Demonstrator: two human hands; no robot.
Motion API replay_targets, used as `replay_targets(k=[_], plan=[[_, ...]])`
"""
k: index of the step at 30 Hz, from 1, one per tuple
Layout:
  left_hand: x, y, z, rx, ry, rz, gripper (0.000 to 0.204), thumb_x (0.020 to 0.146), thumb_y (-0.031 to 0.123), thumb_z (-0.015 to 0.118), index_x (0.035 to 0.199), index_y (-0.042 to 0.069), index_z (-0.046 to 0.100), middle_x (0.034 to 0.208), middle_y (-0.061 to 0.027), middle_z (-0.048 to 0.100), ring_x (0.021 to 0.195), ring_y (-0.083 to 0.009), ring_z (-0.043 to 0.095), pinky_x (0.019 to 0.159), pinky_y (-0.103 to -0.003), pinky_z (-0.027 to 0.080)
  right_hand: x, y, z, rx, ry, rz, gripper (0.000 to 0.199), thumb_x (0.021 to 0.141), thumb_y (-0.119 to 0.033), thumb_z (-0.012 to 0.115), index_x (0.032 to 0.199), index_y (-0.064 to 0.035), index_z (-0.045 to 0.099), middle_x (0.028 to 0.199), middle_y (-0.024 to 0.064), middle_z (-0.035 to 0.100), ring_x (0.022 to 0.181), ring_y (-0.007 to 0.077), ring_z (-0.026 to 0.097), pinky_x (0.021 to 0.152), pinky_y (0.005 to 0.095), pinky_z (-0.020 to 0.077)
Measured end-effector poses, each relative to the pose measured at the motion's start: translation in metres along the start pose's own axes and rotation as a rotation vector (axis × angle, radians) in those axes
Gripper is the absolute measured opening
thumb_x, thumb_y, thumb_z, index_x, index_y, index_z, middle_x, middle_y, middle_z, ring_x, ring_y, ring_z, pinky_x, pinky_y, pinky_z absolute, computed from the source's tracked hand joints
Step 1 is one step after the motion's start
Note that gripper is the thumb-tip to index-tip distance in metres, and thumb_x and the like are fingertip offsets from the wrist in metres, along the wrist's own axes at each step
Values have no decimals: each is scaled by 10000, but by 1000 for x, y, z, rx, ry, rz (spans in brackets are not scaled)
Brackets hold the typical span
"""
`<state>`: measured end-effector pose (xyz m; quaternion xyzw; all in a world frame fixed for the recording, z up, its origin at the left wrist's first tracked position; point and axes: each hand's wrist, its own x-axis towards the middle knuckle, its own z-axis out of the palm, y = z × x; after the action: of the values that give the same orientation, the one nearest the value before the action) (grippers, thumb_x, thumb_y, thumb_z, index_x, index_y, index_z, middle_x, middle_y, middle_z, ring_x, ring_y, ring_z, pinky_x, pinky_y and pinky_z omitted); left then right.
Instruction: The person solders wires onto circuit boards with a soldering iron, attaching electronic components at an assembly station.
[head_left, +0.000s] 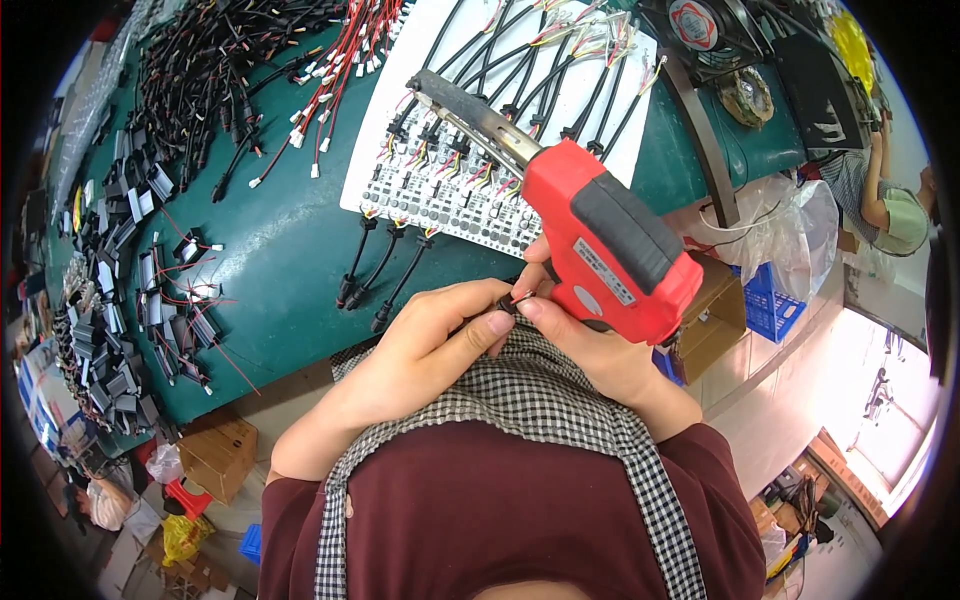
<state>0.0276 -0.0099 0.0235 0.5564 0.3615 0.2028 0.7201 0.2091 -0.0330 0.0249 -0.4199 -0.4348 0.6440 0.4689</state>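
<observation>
Over the near edge of the dark-green table [270, 275], in the head view, the person's two bare hands meet before a black-and-white checked apron [485, 385]; the left hand [432, 335] has thumb and forefinger closed on a small black cable connector [507, 303]; the right hand [580, 345] brings its thumb and finger together at the same piece, from the other side; a red pistol-shaped tool with a black grip panel and long metal nose [600, 240] lies across the right hand, its tip pointing up and left, though I cannot tell how the hidden fingers hold it; beyond, a white circuit-board panel [450, 205] rests on a pale sheet [367, 160], black cables running off it; to the left lie a heap of black cables [200, 95], thin red wires with white plugs [335, 90] and black-and-silver box-shaped housings [110, 265].
</observation>
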Motion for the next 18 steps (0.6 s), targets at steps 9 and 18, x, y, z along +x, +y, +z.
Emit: replay_targets(k=[9, 18], plan=[[1, -2, 3, 236, 108, 117, 165, 913, 135, 509, 974, -12, 555, 741, -124, 538, 652, -206, 519, 622, -312, 422, -2, 5, -1, -153, 43, 22, 668, 796, 83, 585, 1372, 11, 255, 1057, 134, 557, 833, 150, 609, 761, 272, 503], [3, -13, 1, -449, -124, 2, 228, 971, 185, 413, 1030, -10, 517, 745, -23, 515, 658, -92, 462, 620, -236, 395, 3, -5, 2, 72, -12, 25, 307, 855, 37, 544, 1138, 27, 423, 825, 114, 588, 693, 188, 635, 635, 283, 529]])
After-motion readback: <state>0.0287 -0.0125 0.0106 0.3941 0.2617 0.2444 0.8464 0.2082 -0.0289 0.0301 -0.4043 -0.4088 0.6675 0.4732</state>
